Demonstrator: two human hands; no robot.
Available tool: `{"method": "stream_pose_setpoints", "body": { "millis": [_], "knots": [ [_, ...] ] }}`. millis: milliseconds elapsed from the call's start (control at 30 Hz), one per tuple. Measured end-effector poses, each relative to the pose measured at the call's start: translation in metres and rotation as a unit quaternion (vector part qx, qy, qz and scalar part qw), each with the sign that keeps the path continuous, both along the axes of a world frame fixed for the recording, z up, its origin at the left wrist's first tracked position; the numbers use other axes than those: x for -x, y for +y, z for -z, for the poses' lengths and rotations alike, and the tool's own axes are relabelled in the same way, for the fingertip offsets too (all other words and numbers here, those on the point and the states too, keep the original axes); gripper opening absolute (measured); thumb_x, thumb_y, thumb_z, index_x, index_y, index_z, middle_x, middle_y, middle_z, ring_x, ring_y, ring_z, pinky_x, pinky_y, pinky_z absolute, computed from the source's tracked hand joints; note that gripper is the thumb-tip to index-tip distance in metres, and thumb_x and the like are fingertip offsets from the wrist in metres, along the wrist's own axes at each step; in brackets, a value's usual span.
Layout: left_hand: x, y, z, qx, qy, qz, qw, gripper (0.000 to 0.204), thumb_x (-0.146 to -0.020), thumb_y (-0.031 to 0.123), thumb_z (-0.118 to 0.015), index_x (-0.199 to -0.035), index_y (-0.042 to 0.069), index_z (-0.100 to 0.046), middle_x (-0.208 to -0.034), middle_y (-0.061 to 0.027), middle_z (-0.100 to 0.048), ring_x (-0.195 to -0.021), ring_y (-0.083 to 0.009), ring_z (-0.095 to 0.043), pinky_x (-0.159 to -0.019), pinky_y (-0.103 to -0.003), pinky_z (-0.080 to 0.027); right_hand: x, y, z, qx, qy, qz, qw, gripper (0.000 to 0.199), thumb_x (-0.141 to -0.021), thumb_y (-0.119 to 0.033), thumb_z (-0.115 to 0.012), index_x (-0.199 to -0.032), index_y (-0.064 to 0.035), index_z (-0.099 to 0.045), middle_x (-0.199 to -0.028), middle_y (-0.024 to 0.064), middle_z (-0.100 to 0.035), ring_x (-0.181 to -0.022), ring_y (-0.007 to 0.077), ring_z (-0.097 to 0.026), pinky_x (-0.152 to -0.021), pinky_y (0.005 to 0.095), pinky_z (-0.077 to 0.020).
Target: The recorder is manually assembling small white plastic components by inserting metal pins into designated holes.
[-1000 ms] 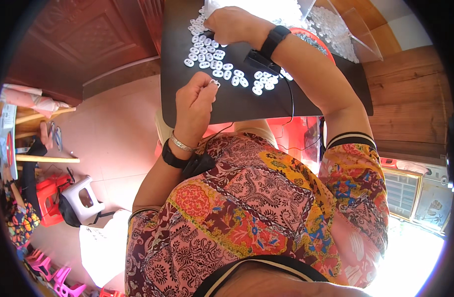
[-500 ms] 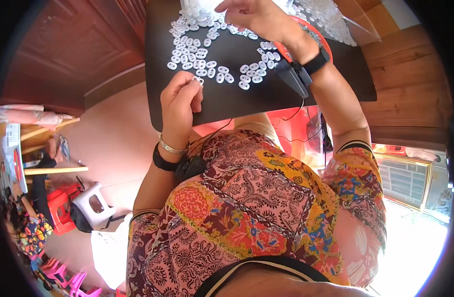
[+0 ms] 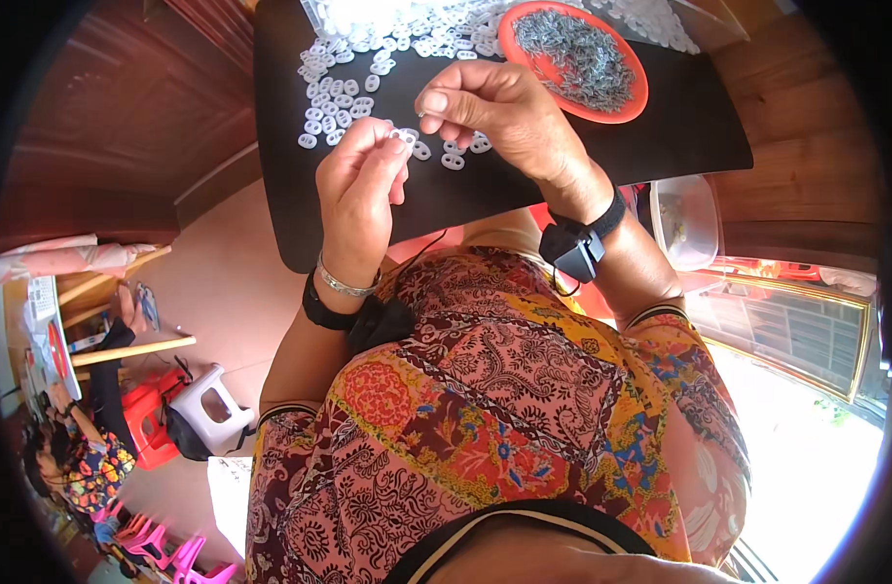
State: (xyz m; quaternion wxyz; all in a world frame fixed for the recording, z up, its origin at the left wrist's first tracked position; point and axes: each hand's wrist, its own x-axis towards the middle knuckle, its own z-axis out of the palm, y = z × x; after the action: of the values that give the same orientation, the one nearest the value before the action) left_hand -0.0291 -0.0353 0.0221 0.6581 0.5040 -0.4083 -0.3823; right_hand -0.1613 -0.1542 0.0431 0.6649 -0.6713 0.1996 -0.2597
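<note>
Right hand (image 3: 512, 115) moved toward left hand (image 3: 356, 185), pinching white piece (image 3: 405, 137).

Above the dark desk (image 3: 689, 127), toward its near edge, the left hand (image 3: 356, 185) pinches a small white piece (image 3: 404, 137). The right hand (image 3: 504, 112) curls just beside it, its fingertip contents too small to tell. White oval pieces (image 3: 340, 102) spread along the left and far edges; right of them, an orange plate (image 3: 635, 95) holds grey metal parts (image 3: 587, 58).

No readable text, labels, numbers or signs.
</note>
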Motion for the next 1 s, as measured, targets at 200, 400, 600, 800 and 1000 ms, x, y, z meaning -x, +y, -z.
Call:
{"method": "stream_pose_setpoints", "body": {
  "millis": [200, 400, 600, 800, 1000],
  "knots": [
    [0.006, 0.001, 0.003, 0.001, -0.041, -0.006, 0.999, 0.013, -0.089, 0.011, -0.052, -0.080, 0.002, -0.053, -0.061, 0.0032, -0.044, -0.052, -0.0026, -0.037, -0.046, -0.019, -0.031, -0.003, 0.007, 0.008, 0.013, -0.022, -0.034, 0.999, 0.019, -0.091, -0.021, -0.060, -0.089, -0.0020, -0.064, -0.075, -0.0009, -0.061, -0.065, 0.0048, -0.051, -0.059, 0.0190, -0.0428],
    [0.005, 0.002, 0.004, -0.022, -0.047, -0.016, 0.999, 0.013, -0.089, 0.011, -0.052, -0.078, 0.002, -0.053, -0.061, 0.0033, -0.044, -0.051, -0.0024, -0.037, -0.046, -0.019, -0.030, -0.002, 0.005, 0.011, 0.014, -0.001, -0.030, 0.999, 0.018, -0.089, -0.021, -0.061, -0.090, -0.0032, -0.064, -0.072, -0.0010, -0.059, -0.066, 0.0059, -0.053, -0.059, 0.0198, -0.0433],
    [0.004, 0.003, 0.003, -0.029, -0.055, -0.014, 0.998, 0.013, -0.088, 0.010, -0.052, -0.078, 0.003, -0.053, -0.060, 0.0033, -0.043, -0.051, -0.0023, -0.037, -0.046, -0.019, -0.029, -0.004, 0.008, 0.012, 0.041, 0.008, -0.039, 0.998, 0.017, -0.089, -0.019, -0.062, -0.091, -0.0024, -0.064, -0.073, -0.0010, -0.060, -0.068, 0.0060, -0.054, -0.061, 0.0205, -0.0447],
    [0.004, 0.005, 0.009, -0.013, -0.070, -0.019, 0.997, 0.015, -0.090, 0.012, -0.051, -0.078, 0.002, -0.051, -0.060, 0.0044, -0.041, -0.051, -0.0018, -0.035, -0.046, -0.019, -0.028, -0.004, 0.012, 0.007, 0.090, 0.025, -0.024, 0.995, 0.017, -0.088, -0.017, -0.063, -0.089, -0.0007, -0.064, -0.076, 0.0025, -0.064, -0.071, 0.0085, -0.058, -0.064, 0.0236, -0.0467],
    [0.004, 0.006, 0.017, -0.012, -0.148, -0.046, 0.988, 0.017, -0.091, 0.012, -0.051, -0.079, 0.000, -0.049, -0.060, 0.0004, -0.040, -0.057, -0.0055, -0.033, -0.049, -0.023, -0.030, -0.008, 0.017, 0.012, 0.194, 0.060, 0.035, 0.978, 0.015, -0.084, -0.017, -0.065, -0.083, -0.0021, -0.064, -0.068, 0.0080, -0.064, -0.062, 0.0149, -0.061, -0.059, 0.0273, -0.0476]
  ]
}}
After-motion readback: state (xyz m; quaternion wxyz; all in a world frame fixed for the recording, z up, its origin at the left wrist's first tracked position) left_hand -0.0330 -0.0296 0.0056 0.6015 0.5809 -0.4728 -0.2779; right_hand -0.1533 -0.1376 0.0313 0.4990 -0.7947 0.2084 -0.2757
